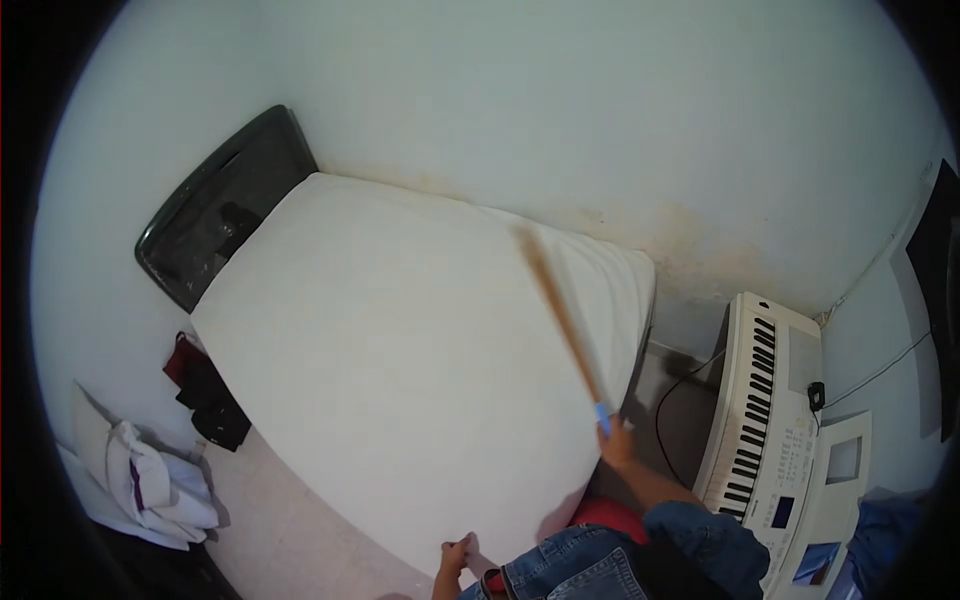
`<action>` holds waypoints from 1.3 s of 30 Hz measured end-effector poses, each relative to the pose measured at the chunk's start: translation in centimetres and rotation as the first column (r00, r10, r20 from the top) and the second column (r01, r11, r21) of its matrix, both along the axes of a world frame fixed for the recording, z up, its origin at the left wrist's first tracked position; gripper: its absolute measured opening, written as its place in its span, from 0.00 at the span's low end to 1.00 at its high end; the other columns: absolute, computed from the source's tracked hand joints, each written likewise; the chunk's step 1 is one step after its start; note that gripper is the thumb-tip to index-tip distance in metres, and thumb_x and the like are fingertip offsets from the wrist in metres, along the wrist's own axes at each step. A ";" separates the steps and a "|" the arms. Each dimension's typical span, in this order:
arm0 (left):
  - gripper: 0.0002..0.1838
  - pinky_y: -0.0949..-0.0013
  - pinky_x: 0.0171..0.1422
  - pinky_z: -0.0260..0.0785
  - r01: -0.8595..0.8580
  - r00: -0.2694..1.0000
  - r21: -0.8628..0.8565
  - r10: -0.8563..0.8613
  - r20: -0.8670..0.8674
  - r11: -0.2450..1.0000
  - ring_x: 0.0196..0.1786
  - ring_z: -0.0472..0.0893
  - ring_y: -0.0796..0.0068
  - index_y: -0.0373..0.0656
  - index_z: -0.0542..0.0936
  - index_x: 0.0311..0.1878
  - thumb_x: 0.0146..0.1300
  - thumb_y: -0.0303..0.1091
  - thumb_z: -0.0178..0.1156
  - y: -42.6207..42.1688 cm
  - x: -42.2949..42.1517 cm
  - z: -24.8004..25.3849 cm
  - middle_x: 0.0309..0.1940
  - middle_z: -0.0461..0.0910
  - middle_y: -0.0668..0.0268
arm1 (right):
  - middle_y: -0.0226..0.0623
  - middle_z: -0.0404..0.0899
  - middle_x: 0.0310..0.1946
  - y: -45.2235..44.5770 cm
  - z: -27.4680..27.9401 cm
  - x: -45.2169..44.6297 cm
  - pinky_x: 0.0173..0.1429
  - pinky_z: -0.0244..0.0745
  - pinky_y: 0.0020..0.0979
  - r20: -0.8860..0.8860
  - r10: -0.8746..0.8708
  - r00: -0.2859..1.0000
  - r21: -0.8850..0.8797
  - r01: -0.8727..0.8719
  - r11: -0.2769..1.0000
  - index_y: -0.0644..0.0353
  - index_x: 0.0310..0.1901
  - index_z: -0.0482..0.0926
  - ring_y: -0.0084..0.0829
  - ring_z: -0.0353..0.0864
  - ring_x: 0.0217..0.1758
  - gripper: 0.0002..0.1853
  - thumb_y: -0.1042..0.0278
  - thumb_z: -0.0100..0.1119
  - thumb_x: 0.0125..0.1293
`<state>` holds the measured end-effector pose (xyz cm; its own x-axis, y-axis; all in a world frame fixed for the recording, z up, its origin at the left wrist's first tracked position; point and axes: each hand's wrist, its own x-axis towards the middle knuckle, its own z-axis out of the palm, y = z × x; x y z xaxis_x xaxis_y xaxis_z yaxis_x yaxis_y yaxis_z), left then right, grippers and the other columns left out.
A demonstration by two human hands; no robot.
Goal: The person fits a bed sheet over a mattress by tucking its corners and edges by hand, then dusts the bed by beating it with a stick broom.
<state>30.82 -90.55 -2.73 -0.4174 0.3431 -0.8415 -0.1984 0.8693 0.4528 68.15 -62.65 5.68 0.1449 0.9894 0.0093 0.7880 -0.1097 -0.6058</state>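
My right hand (618, 442) is closed around the blue grip of a long brown stick broom (563, 325). The broom slants up and left over the bed, its far end smeared by motion. A white sheet (400, 330) covers the mattress, mostly smooth, with some creases toward the right end. At the bed's near edge, my left hand (457, 553) is low beside the sheet with its fingers curled in. Whether it pinches anything there is hidden.
A dark headboard (225, 205) stands at the far left. An electronic keyboard (755, 410) is to the right, with a cable (660, 410) on the floor. White cloth (165, 490) is piled at lower left, near dark items (215, 400) beside the bed. A stained wall (690, 250) runs behind.
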 end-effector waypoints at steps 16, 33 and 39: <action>0.34 0.47 0.70 0.59 -0.347 0.823 0.537 -0.026 0.568 0.769 0.69 0.66 0.55 0.49 0.58 0.71 0.70 0.60 0.47 35.8 18.7 9.8 0.67 0.66 0.57 | 0.49 0.80 0.34 11.7 4.6 2.2 0.39 0.75 0.47 -0.372 0.718 0.588 -0.037 -0.782 0.622 0.56 0.46 0.72 0.51 0.81 0.36 0.22 0.49 0.63 0.61; 0.30 0.42 0.63 0.63 -0.414 0.868 0.469 0.185 0.460 0.780 0.61 0.74 0.58 0.50 0.63 0.69 0.71 0.56 0.49 41.7 17.2 3.8 0.63 0.72 0.60 | 0.46 0.77 0.34 32.6 -7.3 16.1 0.44 0.74 0.39 -0.359 0.062 0.931 0.072 -0.039 0.997 0.63 0.36 0.79 0.42 0.78 0.39 0.07 0.73 0.63 0.57; 0.27 0.39 0.64 0.64 -0.669 0.719 0.336 0.465 0.516 0.663 0.61 0.73 0.49 0.51 0.57 0.71 0.75 0.53 0.40 47.0 20.1 1.9 0.65 0.68 0.54 | 0.48 0.78 0.41 50.3 -10.1 25.6 0.50 0.73 0.40 -0.170 -0.272 0.947 0.140 0.296 0.945 0.64 0.42 0.77 0.45 0.79 0.45 0.13 0.63 0.61 0.61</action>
<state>50.91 -43.51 -0.79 -0.3741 0.5269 -0.7631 -0.8085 0.2178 0.5467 93.77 -12.33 -4.45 0.4312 0.8939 0.1226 0.6398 -0.2071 -0.7401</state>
